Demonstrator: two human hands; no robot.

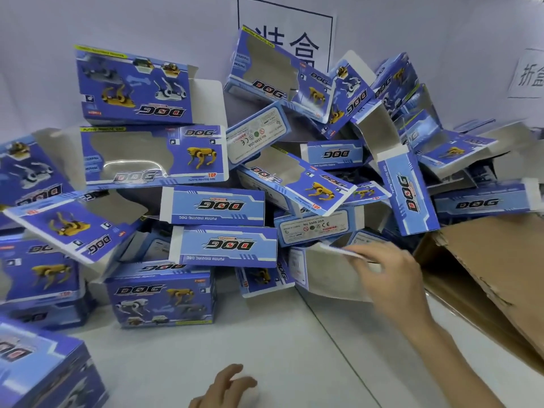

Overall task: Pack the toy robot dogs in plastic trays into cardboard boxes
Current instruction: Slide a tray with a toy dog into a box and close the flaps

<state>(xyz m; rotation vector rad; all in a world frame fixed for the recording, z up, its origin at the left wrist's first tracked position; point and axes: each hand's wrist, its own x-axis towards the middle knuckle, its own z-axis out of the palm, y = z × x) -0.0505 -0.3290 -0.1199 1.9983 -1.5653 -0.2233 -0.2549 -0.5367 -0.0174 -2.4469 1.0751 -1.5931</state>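
Note:
A heap of blue "DOG" cardboard boxes fills the back of the white table; several lie open and empty, with window cut-outs. My right hand reaches into the lower right of the heap, and its fingers pinch the top flap of an open white-lined box lying on its side. My left hand hovers low near the bottom edge, fingers loosely curled, holding nothing. No toy dog or plastic tray is visible.
A large brown corrugated carton lies open at the right, close to my right forearm. A closed blue box sits at the bottom left. Paper signs hang on the white wall behind the heap.

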